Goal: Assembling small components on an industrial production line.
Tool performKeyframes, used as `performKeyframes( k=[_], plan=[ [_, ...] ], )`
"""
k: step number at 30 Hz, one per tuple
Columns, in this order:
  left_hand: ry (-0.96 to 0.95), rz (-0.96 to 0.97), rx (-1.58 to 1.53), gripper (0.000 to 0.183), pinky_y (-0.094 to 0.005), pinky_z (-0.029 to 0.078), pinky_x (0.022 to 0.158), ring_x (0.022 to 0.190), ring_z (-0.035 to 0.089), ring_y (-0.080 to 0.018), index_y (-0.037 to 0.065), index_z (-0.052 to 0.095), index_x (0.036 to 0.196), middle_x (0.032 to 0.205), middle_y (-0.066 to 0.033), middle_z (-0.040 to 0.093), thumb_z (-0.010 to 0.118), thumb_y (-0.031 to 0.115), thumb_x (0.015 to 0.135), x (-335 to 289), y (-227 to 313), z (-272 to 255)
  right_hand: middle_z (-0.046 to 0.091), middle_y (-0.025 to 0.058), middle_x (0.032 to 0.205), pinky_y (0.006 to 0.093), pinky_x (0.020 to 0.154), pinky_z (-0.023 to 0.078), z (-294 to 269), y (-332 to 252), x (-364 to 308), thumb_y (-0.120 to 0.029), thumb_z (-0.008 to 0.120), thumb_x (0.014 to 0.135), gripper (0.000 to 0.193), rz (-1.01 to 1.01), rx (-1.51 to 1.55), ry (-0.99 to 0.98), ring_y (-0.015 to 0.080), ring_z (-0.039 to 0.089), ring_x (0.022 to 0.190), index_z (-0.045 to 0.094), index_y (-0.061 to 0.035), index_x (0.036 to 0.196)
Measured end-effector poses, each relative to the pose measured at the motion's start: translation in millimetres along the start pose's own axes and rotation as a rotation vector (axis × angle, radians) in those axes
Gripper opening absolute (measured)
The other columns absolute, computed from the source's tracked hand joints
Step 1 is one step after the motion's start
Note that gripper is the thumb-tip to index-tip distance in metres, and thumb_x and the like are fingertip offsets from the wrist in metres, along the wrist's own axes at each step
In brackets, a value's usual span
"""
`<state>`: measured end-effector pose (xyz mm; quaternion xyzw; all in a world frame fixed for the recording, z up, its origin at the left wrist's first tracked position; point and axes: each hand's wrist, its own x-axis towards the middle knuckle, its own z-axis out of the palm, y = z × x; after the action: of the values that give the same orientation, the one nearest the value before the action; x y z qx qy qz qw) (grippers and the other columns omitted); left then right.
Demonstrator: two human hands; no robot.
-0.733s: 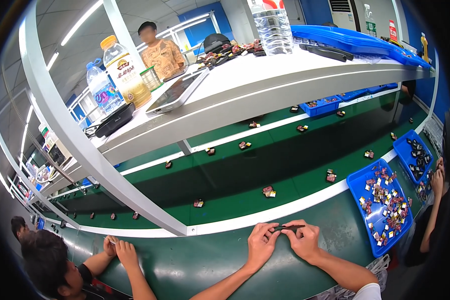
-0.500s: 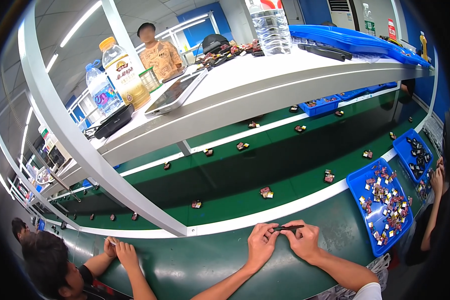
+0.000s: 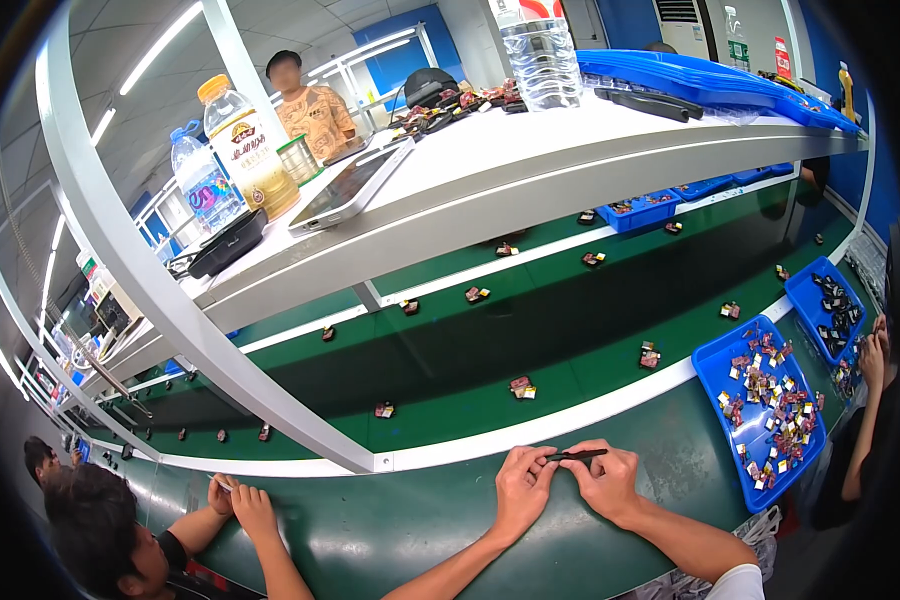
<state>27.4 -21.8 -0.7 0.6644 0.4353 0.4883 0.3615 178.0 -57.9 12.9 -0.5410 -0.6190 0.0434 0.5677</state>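
Note:
Over the dark green worktop (image 3: 410,520), both my hands meet on a thin black plastic piece (image 3: 580,455), seen edge-on. My left hand (image 3: 523,490) pinches its left end between thumb and fingertips. The fingers of my right hand (image 3: 608,485) are closed round the other end, which sticks out a little beyond them. Its exact kind is too small to make out. To the right of my hands lies a blue tray (image 3: 705,362) with many small red, yellow and white parts.
Beyond a white rail (image 3: 490,442) runs a green conveyor belt (image 3: 450,400) with small assemblies spaced along it. A white shelf (image 3: 450,190) with bottles and a tablet spans above. Co-workers' hands show at left (image 3: 240,500) and right (image 3: 875,360). A second blue tray (image 3: 800,290) holds black parts.
The assemblies on the belt have shifted slightly to the left. My hands and the black piece have hardly moved. The person behind the shelf has leaned a little left.

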Motion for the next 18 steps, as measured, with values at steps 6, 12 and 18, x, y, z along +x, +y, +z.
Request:
performKeyframes(
  k=[6, 12, 18],
  plan=[
    [-0.001, 0.012, 0.007, 0.022, -0.0246, 0.044, 0.055, 0.065, 0.055, -0.0091, 0.005, 0.076, 0.107, 0.087, -0.004, 0.06, 0.075, -0.002, 0.087, 0.3, -0.2, 0.1, 0.077, 0.0065, 0.085, 0.0336, 0.043, 0.039, -0.4, -0.2, 1.4, -0.006, 0.086, 0.074, 0.036, -0.025, 0.007, 0.009, 0.0209, 0.052, 0.042, 0.054, -0.0004, 0.059],
    [-0.006, 0.011, 0.007, 0.021, -0.0205, 0.041, 0.055, 0.067, 0.052, -0.005, 0.002, 0.075, 0.108, 0.09, -0.002, 0.059, 0.074, -0.004, 0.087, -0.1, -0.9, -0.4, 0.077, 0.007, 0.086, 0.0339, 0.044, 0.04, 0.0, 0.5, 0.5, -0.005, 0.086, 0.074, 0.04, -0.003, 0.011, -0.014, 0.0221, 0.054, 0.044, 0.049, -0.0009, 0.057],
    [-0.033, 0.007, 0.021, 0.02, -0.0208, 0.043, 0.056, 0.067, 0.053, -0.0052, 0.002, 0.075, 0.107, 0.088, -0.0028, 0.059, 0.074, -0.004, 0.087, 2.6, 3.0, 1.7, 0.076, 0.0058, 0.085, 0.032, 0.043, 0.039, -4.4, 1.1, 2.2, -0.006, 0.085, 0.076, 0.032, 0.05, -0.023, -0.028, 0.0184, 0.051, 0.042, 0.057, -0.0007, 0.062]
  ],
)
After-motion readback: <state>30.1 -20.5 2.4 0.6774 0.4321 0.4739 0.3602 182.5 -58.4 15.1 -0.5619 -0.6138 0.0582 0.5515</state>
